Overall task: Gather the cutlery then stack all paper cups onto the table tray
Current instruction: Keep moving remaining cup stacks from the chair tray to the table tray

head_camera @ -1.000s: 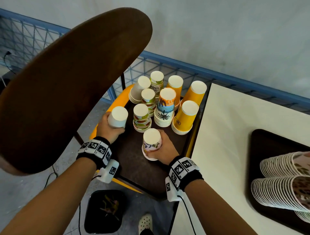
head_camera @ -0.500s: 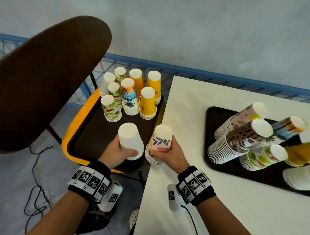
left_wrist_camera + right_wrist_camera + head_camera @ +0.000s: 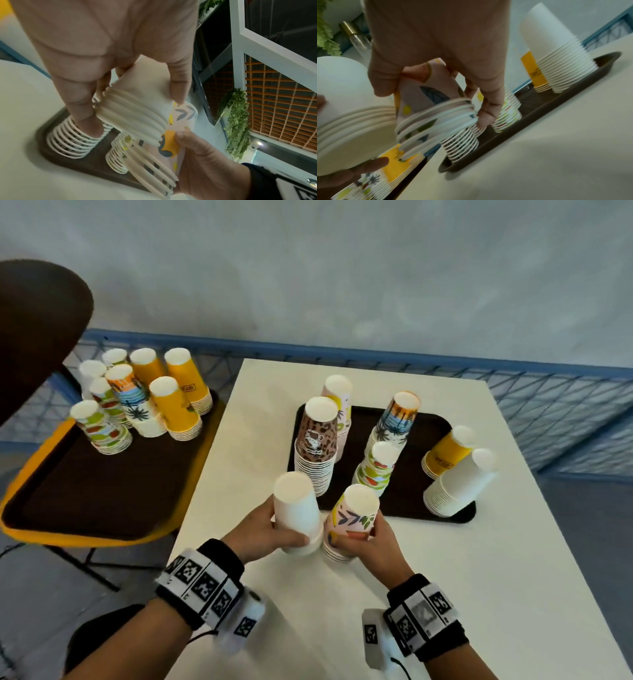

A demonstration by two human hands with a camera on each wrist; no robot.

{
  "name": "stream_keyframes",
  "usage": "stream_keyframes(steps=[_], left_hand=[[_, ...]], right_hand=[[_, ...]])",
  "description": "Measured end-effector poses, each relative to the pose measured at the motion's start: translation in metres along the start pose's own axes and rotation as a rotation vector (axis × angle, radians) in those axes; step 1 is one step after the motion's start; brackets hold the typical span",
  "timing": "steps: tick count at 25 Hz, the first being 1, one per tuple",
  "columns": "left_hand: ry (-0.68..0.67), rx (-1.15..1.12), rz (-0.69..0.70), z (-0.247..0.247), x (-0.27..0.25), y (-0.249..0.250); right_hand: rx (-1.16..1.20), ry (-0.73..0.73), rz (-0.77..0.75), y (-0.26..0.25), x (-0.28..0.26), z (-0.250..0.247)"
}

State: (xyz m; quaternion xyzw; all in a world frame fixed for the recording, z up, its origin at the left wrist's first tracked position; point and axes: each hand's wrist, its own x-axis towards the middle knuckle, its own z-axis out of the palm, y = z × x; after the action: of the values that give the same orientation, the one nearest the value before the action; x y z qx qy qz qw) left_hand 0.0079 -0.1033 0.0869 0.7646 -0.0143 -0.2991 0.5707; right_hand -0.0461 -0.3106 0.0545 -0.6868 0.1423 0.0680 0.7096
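On the white table [image 3: 428, 594], a dark tray [image 3: 442, 422] carries upturned cup stacks just beyond the fingers. The left hand [image 3: 260, 530] has its fingers clamped round a white cup stack [image 3: 296, 511]; the right hand [image 3: 371, 544] grips a patterned cup stack [image 3: 352, 515] touching it.

Head view: we look forward and down over the table [image 3: 445, 559] from above.
Wrist views: we sit close behind each hand, facing along the fingers.
Shared: all three show the dark tray [image 3: 431, 419] [image 3: 51, 151] [image 3: 556, 97].
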Motion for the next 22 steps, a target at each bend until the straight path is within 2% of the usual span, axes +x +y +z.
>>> stream_keyframes(steps=[6, 13, 17, 22], left_hand=[[0.025, -0.066, 0.106, 0.076, 0.02, 0.04], [0.07, -0.133, 0.157, 0.12, 0.049, 0.074], [0.025, -0.084, 0.227, 0.148, 0.078, 0.103], [-0.047, 0.019, 0.369, 0.209, 0.111, 0.155]], right_hand=[[-0.015, 0.138, -0.091, 0.003, -0.007, -0.083], [0.063, 0.251, -0.195, -0.007, -0.009, -0.127], [0.128, 0.392, -0.201, -0.008, -0.015, -0.149], [0.137, 0.576, -0.193, -0.004, -0.018, -0.191]])
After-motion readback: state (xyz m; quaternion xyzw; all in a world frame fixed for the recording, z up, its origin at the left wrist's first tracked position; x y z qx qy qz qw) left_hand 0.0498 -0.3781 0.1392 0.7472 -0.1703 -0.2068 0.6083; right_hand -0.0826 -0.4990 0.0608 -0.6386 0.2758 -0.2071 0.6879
